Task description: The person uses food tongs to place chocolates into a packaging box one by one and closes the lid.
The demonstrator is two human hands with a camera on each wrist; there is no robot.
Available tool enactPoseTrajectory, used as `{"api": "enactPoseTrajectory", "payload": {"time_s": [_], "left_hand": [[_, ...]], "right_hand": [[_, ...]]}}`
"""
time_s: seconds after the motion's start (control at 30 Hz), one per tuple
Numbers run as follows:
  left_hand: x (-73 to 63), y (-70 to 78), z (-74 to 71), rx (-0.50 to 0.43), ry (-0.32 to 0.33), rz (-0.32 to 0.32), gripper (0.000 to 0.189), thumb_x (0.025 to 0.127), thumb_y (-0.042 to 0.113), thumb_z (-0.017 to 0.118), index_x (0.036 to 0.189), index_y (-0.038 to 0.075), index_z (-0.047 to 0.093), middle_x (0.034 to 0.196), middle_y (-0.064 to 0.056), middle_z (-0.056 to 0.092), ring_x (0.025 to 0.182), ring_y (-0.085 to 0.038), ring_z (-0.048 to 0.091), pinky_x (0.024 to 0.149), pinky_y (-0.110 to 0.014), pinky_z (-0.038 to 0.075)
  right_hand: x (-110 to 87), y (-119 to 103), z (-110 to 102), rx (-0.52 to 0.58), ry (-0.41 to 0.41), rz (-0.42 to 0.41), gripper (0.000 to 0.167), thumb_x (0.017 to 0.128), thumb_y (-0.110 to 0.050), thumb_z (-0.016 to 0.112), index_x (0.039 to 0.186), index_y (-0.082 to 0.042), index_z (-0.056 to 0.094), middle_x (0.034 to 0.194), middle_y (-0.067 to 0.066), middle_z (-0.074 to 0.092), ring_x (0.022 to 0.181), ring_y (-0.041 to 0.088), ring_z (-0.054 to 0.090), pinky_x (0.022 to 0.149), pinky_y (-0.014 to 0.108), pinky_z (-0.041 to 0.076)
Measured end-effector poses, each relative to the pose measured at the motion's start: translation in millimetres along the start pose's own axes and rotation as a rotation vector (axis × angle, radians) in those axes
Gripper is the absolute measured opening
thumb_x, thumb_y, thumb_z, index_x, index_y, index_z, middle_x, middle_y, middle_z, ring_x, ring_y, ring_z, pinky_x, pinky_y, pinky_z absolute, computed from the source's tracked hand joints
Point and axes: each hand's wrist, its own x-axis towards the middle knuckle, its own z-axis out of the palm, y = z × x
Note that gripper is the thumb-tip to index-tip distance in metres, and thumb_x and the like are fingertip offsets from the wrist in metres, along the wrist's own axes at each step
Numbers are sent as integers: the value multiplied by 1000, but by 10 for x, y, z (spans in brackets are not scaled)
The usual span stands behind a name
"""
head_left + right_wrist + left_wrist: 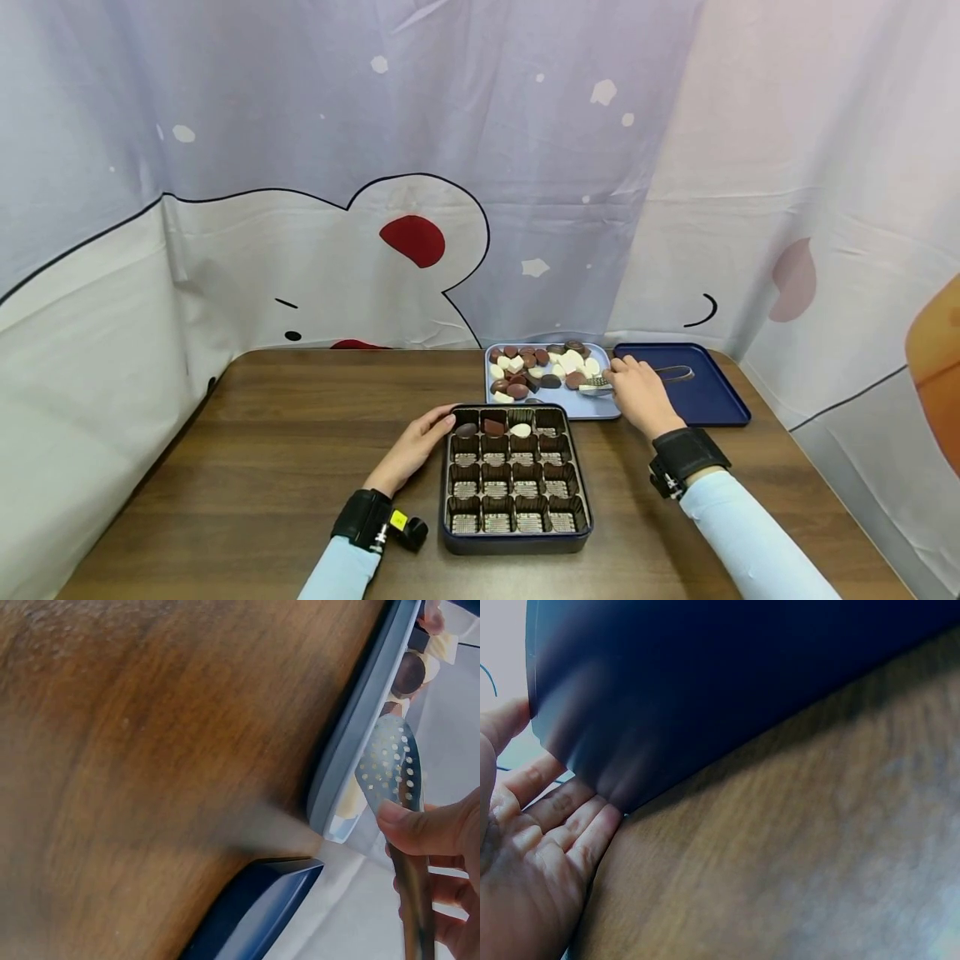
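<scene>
So the right hand (641, 398) has a pair of metal tongs (597, 383), thumb pressed on one side and fingers wrapped round the other. From the head camera the long axis runs pretty much sideways: perforated tips pointing left, low over the right part of a light blue tray (585, 406), looped end sticking out to the right above a dark blue tray (708, 383). In the right wrist view the holed tip points up and the handle runs down past the fingers. Can't tell if the tips are pinching anything.

The light blue tray has a bunch of brown, dark and white chocolates (528, 361) on it, mostly toward its left and far side.

The left hand (408, 450) is over at the far left corner of a dark compartment box (517, 546), thumb up by the rim, the other fingers fairly straight against the side wall, so resting there more than clenched. The box sits square-ish to the person, just in front of the light blue tray, on a wooden table (300, 458). Its far row, left to right, has a dark oval piece (467, 430), a reddish-brown piece (494, 427) and a white drop-shaped one (521, 430).
</scene>
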Motion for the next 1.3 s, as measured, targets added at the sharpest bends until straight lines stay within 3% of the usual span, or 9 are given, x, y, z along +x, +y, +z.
{"api": "enactPoseTrajectory", "payload": {"time_s": [0.2,0.37,0.63,1.03,1.3], "left_hand": [[-10,15,-11,2,-14,-1,41,98,31,53,134,12,54,136,-11,54,131,-30,43,110,-50,29],[13,4,-12,20,-15,7,42,99,31,52,135,11,54,137,-12,54,132,-30,43,110,-50,29],[144,-268,-20,33,11,-6,44,97,37,53,136,17,53,138,-8,53,132,-27,43,110,-50,29],[156,-288,-27,58,-15,1,50,96,46,52,137,19,51,139,-7,51,133,-27,41,110,-50,29],[145,-291,-23,46,4,-5,46,97,41,52,137,18,52,139,-8,52,133,-28,42,110,-51,29]], "right_hand": [[-18,10,1,16,-5,13,22,71,1,70,92,-5,73,84,8,59,78,27,49,65,37,40],[-10,23,-74,53,-18,24,25,73,0,70,98,-4,73,85,8,59,79,27,50,68,39,41],[49,-62,-329,66,-5,18,29,79,-5,72,108,-5,71,86,7,57,79,24,47,69,36,39],[153,-311,-825,75,111,-114,31,80,1,69,110,-6,71,91,6,59,86,24,53,75,36,45],[100,-501,-821,49,93,-253,32,71,2,76,101,-10,74,80,0,54,73,17,45,66,30,40]]}}
